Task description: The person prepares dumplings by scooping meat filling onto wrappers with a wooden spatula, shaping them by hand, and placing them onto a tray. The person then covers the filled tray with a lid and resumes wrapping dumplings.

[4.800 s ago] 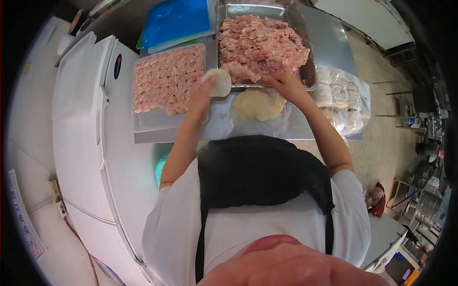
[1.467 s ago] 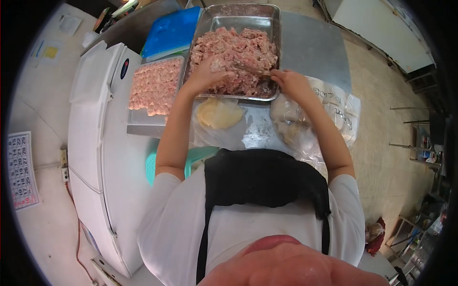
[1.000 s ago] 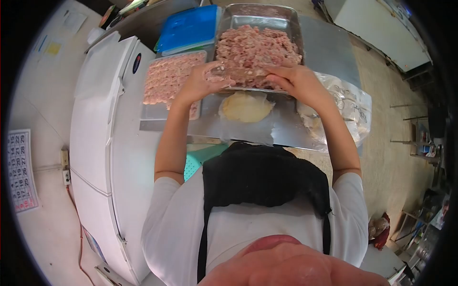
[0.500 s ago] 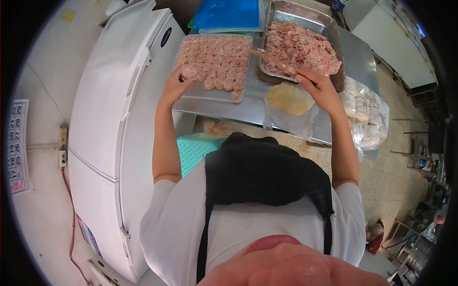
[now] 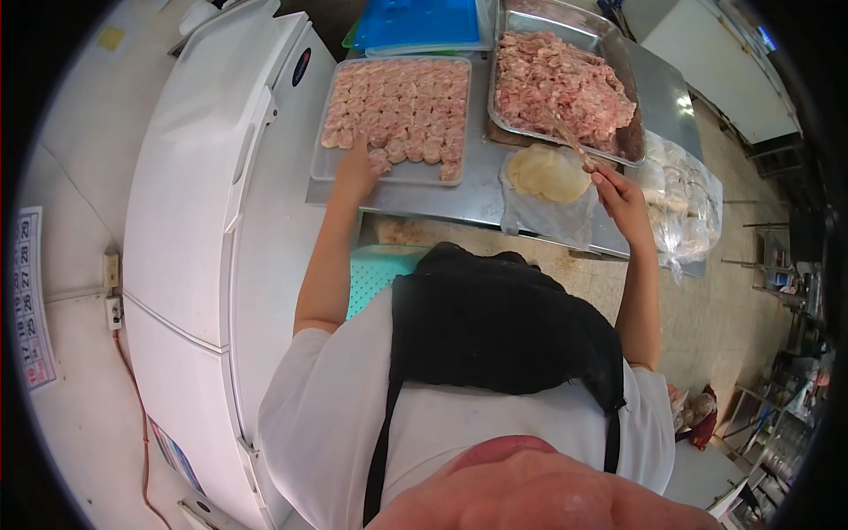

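Note:
My left hand (image 5: 354, 172) is at the near edge of a clear plastic tray (image 5: 331, 166), its fingers closed around a small open-topped meat dumpling (image 5: 380, 162). Tight rows of similar meat-filled dumplings (image 5: 397, 97) cover most of the tray. In my right hand (image 5: 624, 205) is a thin, meat-smeared spatula (image 5: 572, 141), its far end in the pink minced meat (image 5: 561, 88). That meat lies heaped in a deep metal pan (image 5: 638, 97). Below the pan, a stack of round, pale yellow wrappers (image 5: 548, 173) rests on a plastic bag (image 5: 552, 214).
Bagged packs (image 5: 680, 194) sit on the right of the steel table (image 5: 442, 201). Blue lids (image 5: 420, 22) lie behind the tray. A white refrigerator (image 5: 185, 194) stands at my left, and a turquoise perforated stool (image 5: 380, 269) is under the table's edge.
My left hand has moved right and nearer along the tray with the dumpling. My right hand has come back and right, bringing the spatula from beside the tray to the meat.

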`<state>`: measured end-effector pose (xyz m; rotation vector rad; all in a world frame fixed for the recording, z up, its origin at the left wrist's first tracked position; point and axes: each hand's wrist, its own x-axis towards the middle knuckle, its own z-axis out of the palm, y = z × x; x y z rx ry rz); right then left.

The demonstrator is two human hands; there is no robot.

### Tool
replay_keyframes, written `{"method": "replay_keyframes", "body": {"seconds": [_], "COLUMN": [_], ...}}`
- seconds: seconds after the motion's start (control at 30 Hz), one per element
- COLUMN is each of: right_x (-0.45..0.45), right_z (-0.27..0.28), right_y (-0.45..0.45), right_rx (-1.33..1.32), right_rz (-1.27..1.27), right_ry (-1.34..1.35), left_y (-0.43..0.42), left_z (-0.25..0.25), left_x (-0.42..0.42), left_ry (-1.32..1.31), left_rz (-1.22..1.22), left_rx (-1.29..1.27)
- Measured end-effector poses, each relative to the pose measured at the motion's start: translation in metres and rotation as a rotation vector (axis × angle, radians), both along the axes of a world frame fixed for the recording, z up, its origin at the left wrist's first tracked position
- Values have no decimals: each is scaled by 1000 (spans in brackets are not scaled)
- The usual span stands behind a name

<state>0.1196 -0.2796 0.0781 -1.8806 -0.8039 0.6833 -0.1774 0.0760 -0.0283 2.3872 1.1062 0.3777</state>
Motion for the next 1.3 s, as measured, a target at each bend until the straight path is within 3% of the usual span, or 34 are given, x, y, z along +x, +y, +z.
{"method": "replay_keyframes", "body": {"seconds": [0.13,0.23,0.33,0.43,0.53,0.63,0.67,0.73,0.77,0.83,0.9,1.0,1.07,1.1,1.2,1.3], "right_x": [9,20,48,82,109,144,158,184,199,231,241,256,238,217,181,210], "right_z": [-3,1,-3,-18,-2,9,10,33,42,50,66,21,-26,-19,-10,-2], "right_y": [-10,-15,-20,-18,-21,-27,-30,-32,-32,-35,-24,4,10,1,-25,-31], "right_rx": [1,7,-60,100,-46,-130,-122,-392,-529,-426,-381,-252,-223,-151,-262,-311], "right_rz": [-29,-30,2,88,112,224,253,304,328,349,359,438,504,545,642,637], "right_ry": [-10,-14,6,-146,-157,-235,-425,-831,-1031,-1196,-1340,-1554,-1400,-1378,-1291,-1254], "left_y": [9,14,20,33,7,-4,-13,-35,-45,-79,-122,-187,-207,-214,-238,-220], "left_z": [-17,-22,-25,-40,2,-2,-3,15,23,41,65,81,61,52,50,24], "left_x": [17,26,22,6,6,20,28,45,59,96,145,204,221,227,233,223], "left_ry": [-116,-109,-112,-223,-87,-86,-25,91,10,-154,-207,-275,-137,-69,-87,-65], "left_rz": [21,57,41,-93,28,200,144,35,-11,-98,-248,-395,-407,-410,-384,-376], "left_rx": [-11,172,25,157,-146,-186,-74,159,235,383,265,-91,-122,-138,84,-15]}}
